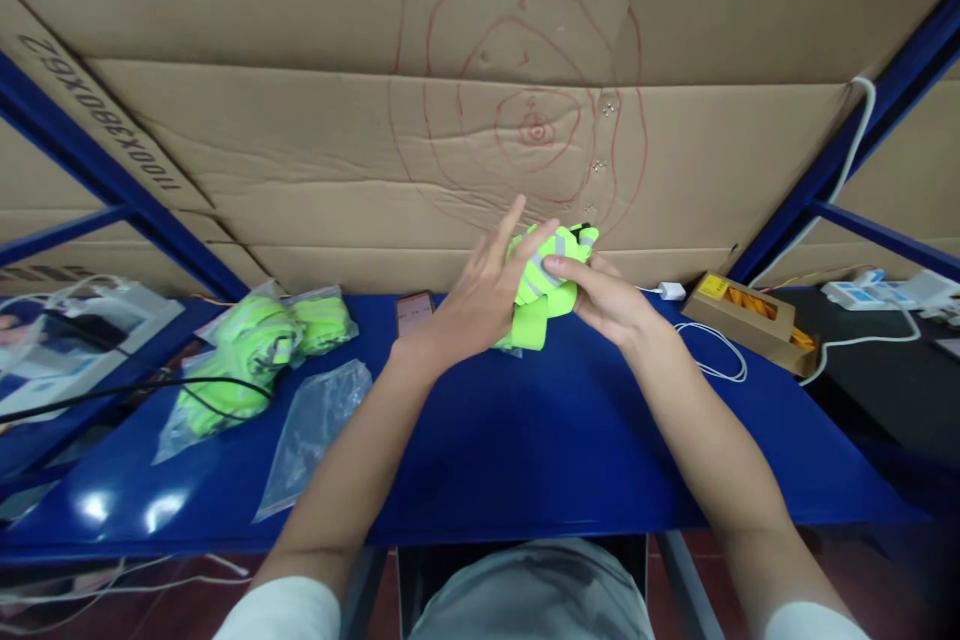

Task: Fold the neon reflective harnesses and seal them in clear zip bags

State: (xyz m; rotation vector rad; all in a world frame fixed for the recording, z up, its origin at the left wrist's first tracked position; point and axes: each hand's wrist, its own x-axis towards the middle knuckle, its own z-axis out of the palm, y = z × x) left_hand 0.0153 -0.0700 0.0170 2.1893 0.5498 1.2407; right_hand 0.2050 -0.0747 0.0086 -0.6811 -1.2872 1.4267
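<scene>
A folded bundle of neon yellow-green reflective strap (534, 305) with grey stripes and a small black piece at its top is held above the blue table. My right hand (600, 292) grips it from the right, thumb pressed on its face; the other fingers are mostly behind it. Against the bundle's left side lies my left hand (487, 290), its fingers stretched out and apart, partly covering the strap. One loose end of the strap hangs down below the hands. Whether my left thumb touches the strap is hidden.
Plastic bags of similar neon straps (251, 345) lie on the left of the blue table (525, 460), near a flat clear bag (319, 430). A phone-like object (415, 312) rests at the back. Rightward are a white cable (724, 360) and a cardboard box (742, 320). Cardboard (300, 150) walls the back.
</scene>
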